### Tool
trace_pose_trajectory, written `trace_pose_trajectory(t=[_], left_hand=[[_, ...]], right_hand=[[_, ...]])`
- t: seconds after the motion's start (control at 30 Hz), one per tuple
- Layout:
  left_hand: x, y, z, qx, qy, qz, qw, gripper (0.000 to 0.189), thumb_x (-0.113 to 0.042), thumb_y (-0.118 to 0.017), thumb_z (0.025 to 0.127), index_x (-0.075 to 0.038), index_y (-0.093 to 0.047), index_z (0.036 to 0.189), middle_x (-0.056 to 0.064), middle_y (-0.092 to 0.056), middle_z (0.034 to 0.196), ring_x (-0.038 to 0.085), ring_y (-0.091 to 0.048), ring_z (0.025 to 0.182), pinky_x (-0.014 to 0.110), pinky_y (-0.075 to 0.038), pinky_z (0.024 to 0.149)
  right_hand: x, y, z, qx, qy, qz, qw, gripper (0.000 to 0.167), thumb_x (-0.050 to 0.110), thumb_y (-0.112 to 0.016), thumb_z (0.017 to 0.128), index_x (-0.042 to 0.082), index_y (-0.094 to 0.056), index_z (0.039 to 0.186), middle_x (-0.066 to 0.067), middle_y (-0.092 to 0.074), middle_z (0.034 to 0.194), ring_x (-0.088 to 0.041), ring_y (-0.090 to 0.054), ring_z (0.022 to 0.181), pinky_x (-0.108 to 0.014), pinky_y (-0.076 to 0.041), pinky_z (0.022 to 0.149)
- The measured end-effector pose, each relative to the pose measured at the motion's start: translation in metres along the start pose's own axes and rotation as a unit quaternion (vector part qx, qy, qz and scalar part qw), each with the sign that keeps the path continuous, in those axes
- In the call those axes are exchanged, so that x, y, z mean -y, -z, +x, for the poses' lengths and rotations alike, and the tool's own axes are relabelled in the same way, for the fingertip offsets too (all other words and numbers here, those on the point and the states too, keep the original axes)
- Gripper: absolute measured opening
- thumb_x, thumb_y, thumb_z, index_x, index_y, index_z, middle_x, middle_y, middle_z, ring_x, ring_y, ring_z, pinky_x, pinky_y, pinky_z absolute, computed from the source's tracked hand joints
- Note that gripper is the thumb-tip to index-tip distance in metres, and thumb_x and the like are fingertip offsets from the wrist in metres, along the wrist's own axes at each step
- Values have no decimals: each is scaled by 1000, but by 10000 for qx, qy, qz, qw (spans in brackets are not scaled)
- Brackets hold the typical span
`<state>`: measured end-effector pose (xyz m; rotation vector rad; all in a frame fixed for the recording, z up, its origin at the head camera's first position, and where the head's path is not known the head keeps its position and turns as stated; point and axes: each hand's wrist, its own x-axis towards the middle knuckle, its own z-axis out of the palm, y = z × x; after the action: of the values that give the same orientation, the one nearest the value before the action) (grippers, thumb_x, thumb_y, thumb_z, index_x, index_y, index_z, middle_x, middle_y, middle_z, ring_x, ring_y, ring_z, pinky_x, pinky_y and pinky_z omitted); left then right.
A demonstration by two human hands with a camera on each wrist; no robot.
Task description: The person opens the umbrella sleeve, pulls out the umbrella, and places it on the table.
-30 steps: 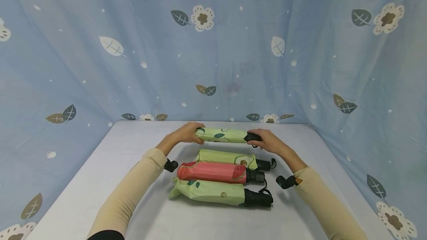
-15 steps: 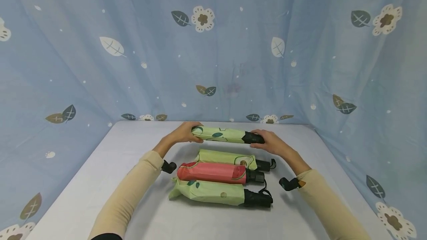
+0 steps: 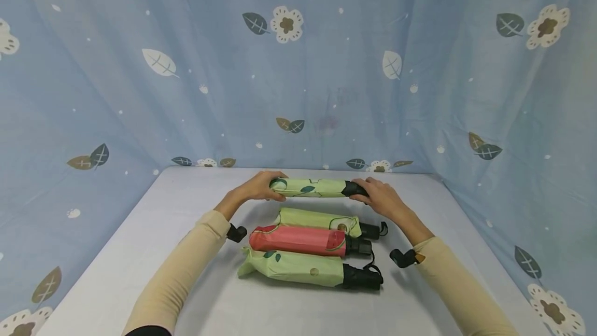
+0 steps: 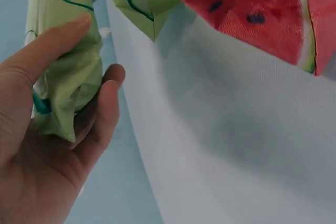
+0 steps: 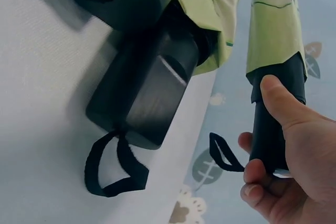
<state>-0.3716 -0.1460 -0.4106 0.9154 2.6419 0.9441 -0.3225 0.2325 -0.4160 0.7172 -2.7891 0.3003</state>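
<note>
left hand (image 3: 259,186) clamped on green umbrella (image 3: 310,188), right hand (image 3: 381,198) on its black handle (image 5: 269,135), still aloft, 3 other umbrellas (image 3: 298,240) unmoved on surface (image 3: 280,310)

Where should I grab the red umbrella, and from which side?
The red umbrella is probably best taken by its black handle, from above, once your right hand lets go of the held umbrella. The handle is narrower than the cloth body and points toward that hand's side; the near umbrella and far umbrella flank the red one, leaving its top exposed.
</note>
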Motion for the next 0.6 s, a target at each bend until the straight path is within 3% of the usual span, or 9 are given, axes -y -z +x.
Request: trace_pose_trajectory(t=[0.17,0.27,0.5,0.6], left_hand=[[1,4,-3,154,96,-294,9994,67,-27,-78,84,-15,-49,143,19,-48,144,39,-69,83,40,-59,68],[3,6,-3,127,54,-257,9996,65,-28,-78,84,-17,-50,142,17,-46,147,41,-69,85,42,-59,71],[5,5,-2,-154,-214,110,9996,55,-21,-78,85,-11,-58,135,15,-56,139,20,-67,82,30,-56,68],[5,3,-2,-303,-404,293,9983,48,-17,-77,86,-8,-62,131,15,-61,132,23,-65,95,35,-54,77]], right_hand=[[-6,-4,-2,-87,4,100,9999,54,41,-66,91,9,-59,134,-18,-67,105,-19,-55,68,-31,-36,54],[-10,-7,-4,-178,38,127,9998,54,41,-66,91,8,-59,134,-19,-67,107,-24,-61,73,-35,-42,55],[-13,-9,-7,-187,-19,101,9998,54,40,-67,91,10,-59,135,-18,-66,108,-28,-63,77,-42,-49,58],[-13,-10,-7,-202,-11,6,9998,53,40,-67,91,11,-59,135,-17,-65,107,-28,-63,75,-40,-48,56]])
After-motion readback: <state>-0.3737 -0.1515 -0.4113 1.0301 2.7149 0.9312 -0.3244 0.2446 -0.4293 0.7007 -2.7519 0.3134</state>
